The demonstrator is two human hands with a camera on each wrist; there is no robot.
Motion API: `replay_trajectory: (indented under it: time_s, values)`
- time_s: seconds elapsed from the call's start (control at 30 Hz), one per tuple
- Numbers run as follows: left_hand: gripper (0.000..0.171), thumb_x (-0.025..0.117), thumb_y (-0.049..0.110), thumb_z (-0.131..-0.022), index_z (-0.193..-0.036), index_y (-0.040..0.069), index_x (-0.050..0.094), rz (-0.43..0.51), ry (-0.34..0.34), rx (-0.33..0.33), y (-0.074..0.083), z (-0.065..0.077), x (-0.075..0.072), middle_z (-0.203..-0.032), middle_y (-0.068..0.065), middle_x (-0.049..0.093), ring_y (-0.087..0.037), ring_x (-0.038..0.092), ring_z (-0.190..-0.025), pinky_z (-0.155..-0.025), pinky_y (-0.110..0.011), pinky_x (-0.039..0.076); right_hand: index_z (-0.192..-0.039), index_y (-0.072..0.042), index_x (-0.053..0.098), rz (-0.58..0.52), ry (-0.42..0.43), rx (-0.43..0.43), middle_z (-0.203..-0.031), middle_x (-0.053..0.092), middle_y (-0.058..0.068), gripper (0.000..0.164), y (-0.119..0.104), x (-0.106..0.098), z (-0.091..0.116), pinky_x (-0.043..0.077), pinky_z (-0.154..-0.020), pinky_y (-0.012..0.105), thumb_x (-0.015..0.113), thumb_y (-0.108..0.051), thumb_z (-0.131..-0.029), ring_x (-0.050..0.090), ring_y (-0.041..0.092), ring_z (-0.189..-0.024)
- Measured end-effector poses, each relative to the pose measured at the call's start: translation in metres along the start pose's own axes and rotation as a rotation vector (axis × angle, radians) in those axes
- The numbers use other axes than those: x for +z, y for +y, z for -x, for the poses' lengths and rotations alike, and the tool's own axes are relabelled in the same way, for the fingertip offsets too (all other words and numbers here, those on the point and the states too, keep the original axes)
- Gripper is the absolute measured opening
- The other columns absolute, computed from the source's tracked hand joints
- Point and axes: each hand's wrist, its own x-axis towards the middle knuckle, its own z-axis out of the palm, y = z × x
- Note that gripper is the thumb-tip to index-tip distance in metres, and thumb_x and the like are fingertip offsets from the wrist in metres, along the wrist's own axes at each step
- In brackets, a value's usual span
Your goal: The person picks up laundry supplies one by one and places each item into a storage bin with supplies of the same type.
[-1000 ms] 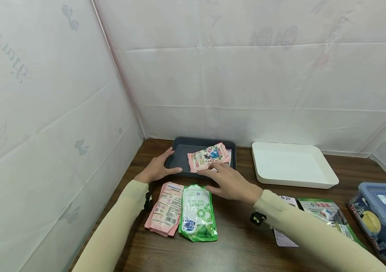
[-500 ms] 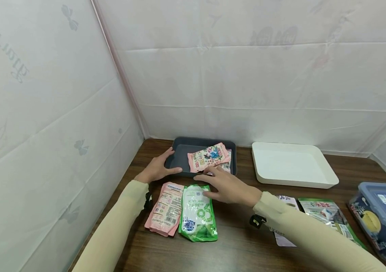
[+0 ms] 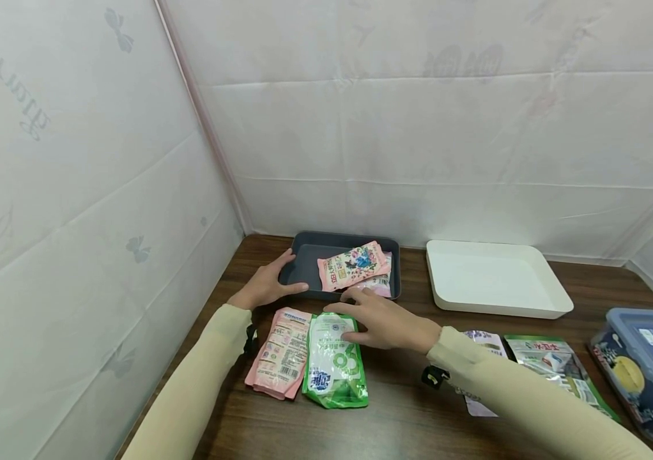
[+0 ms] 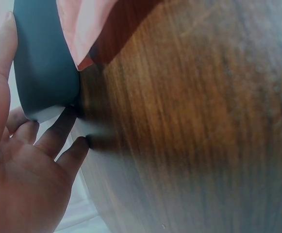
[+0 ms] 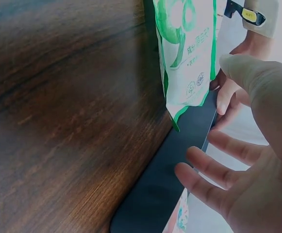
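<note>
In the head view my left hand (image 3: 265, 285) rests at the left front corner of a dark grey tray (image 3: 315, 243), thumb spread away from the fingers, which touch its outer wall. My right hand (image 3: 381, 319) hovers with relaxed fingers just in front of the tray, above the top of a green and white pouch (image 3: 335, 361), holding nothing. Inside the tray lies a pink floral packet (image 3: 354, 265), overlapping a paler pink packet (image 3: 381, 284). The right wrist view shows the green and white pouch (image 5: 189, 63) apart from the fingertips.
A pink printed pouch (image 3: 282, 354) lies left of the green one. Right are a white tray (image 3: 496, 278), a purple packet (image 3: 487, 342) partly under the right arm, a green-edged packet (image 3: 551, 358) and a blue-lidded box (image 3: 648, 370). White sheeting (image 3: 447, 160) stands behind the table.
My right hand has drawn back from the packets in the tray towards the green pouch, uncovering the lower packet. The left hand has stayed at the tray's corner.
</note>
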Motion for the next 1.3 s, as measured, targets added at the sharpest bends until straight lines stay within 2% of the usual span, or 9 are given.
replay_trajectory:
  time_s: [0.23, 0.4, 0.87, 1.07, 1.3]
  values:
    - [0.099, 0.07, 0.06, -0.082, -0.156, 0.013, 0.024, 0.004, 0.004, -0.007, 0.0, 0.0, 0.0, -0.163, -0.006, 0.013, -0.035, 0.021, -0.146, -0.113, -0.056, 0.025, -0.144, -0.027, 0.048, -0.008, -0.035, 0.005, -0.132, 0.051, 0.004, 0.057, -0.002, 0.0, 0.002, 0.051, -0.088, 0.038, 0.067, -0.042, -0.092, 0.052, 0.017, -0.108]
    - [0.099, 0.07, 0.06, -0.082, -0.156, 0.013, 0.024, 0.003, 0.005, -0.001, -0.001, -0.002, 0.0, -0.163, -0.006, 0.013, -0.034, 0.021, -0.146, -0.113, -0.055, 0.026, -0.146, -0.03, 0.046, -0.013, -0.053, 0.007, -0.134, 0.05, 0.003, 0.059, -0.002, 0.003, 0.002, 0.051, -0.09, 0.039, 0.066, -0.044, -0.092, 0.05, 0.019, -0.112]
    - [0.099, 0.071, 0.059, -0.082, -0.156, 0.012, 0.025, 0.01, 0.001, -0.004, 0.0, -0.002, 0.0, -0.163, -0.006, 0.013, -0.036, 0.021, -0.146, -0.112, -0.057, 0.025, -0.148, -0.031, 0.042, -0.01, -0.086, 0.019, -0.136, 0.049, 0.006, 0.063, -0.006, 0.008, 0.0, 0.051, -0.087, 0.041, 0.067, -0.045, -0.092, 0.049, 0.021, -0.11]
    - [0.098, 0.07, 0.06, -0.081, -0.156, 0.014, 0.026, 0.012, 0.003, -0.004, -0.001, -0.002, 0.001, -0.163, -0.004, 0.013, -0.034, 0.021, -0.146, -0.113, -0.056, 0.025, -0.15, -0.032, 0.038, -0.014, -0.127, 0.025, -0.141, 0.046, 0.012, 0.067, -0.007, 0.01, -0.002, 0.049, -0.091, 0.047, 0.066, -0.047, -0.091, 0.048, 0.028, -0.119]
    - [0.1, 0.07, 0.062, -0.081, -0.156, 0.014, 0.025, 0.012, 0.003, -0.008, -0.001, -0.002, 0.001, -0.163, -0.005, 0.013, -0.035, 0.02, -0.146, -0.112, -0.058, 0.025, -0.152, -0.035, 0.034, -0.011, -0.167, 0.041, -0.144, 0.043, 0.012, 0.068, -0.006, 0.013, -0.004, 0.048, -0.094, 0.048, 0.064, -0.05, -0.092, 0.047, 0.029, -0.122]
